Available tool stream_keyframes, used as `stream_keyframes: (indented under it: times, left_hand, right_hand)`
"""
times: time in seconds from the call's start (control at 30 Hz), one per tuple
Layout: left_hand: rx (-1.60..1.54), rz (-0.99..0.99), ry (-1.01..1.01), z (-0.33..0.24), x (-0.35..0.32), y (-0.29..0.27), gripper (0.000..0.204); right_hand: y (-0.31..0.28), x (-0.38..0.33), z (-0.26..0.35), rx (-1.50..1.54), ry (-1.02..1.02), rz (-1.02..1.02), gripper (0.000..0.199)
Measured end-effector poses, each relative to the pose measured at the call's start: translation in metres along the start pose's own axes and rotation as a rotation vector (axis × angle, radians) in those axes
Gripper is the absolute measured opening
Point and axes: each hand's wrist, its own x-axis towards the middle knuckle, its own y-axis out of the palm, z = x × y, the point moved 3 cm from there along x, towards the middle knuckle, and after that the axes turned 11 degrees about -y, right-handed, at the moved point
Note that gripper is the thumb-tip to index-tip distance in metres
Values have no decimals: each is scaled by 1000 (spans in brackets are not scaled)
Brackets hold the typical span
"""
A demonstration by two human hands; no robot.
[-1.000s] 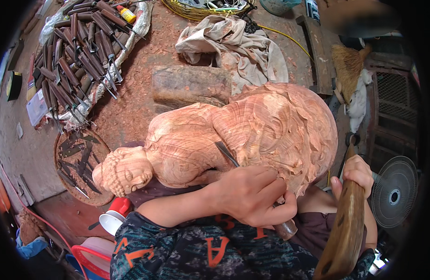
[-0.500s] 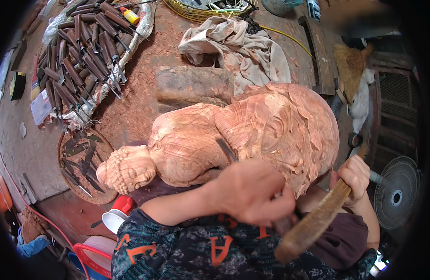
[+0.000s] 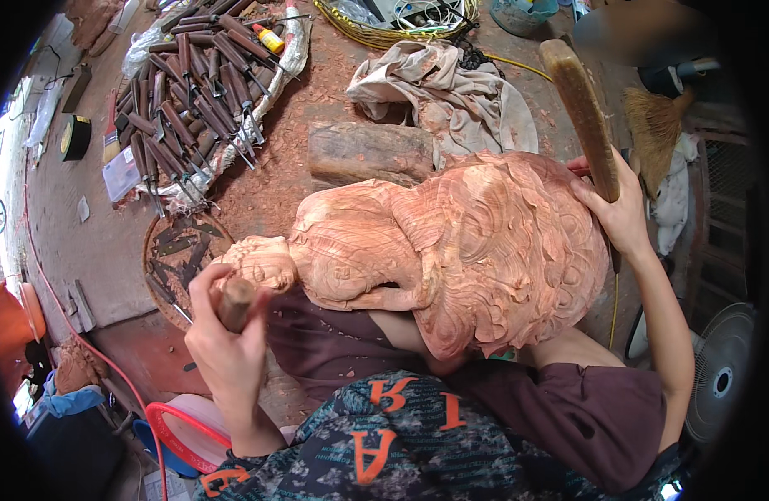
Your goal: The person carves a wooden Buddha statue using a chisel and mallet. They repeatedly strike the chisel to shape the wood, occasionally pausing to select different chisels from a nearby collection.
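Observation:
A reddish wooden carved statue (image 3: pixel 359 242) lies on its back across my lap and the bench, its head with curled hair to the left and its broad, deeply carved base to the right. My left hand (image 3: pixel 230 346) is closed around a carving chisel (image 3: pixel 235 302) beside the statue's head; its round handle end faces up and the blade is hidden. My right hand (image 3: pixel 611 209) is closed around a long wooden mallet (image 3: pixel 580 108), which points up and away. The fingers of that hand also rest against the base's right end.
Many wood-handled chisels (image 3: pixel 192 108) lie heaped at the far left. A round basket (image 3: pixel 224 238) with dark blades sits by the statue's head. Behind the statue are a wooden block (image 3: pixel 368 150) and a pale cloth (image 3: pixel 459 100). A fan (image 3: pixel 722 382) stands at right.
My left hand has moved from the statue's near side to its head, keeping the chisel. My right hand has gone up to the base, and the mallet has swung upward. The statue has shifted slightly.

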Motion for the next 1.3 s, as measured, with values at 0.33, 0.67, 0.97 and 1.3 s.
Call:
stream_keyframes:
  times: [0.33,0.67,0.97,1.3]
  left_hand:
    - [-18,-13,47,27,33,21,42]
    - [-699,269,1251,-114,-35,82,31]
    - [-860,226,1249,-102,-23,120,25]
    - [-873,270,1256,-97,-15,120,20]
  right_hand:
    - [6,-31,5,-54,46,-155,32]
    - [7,-38,4,-238,18,-294,43]
    - [3,-60,6,-291,-64,-346,39]
    - [1,-74,4,-420,-230,-313,42]
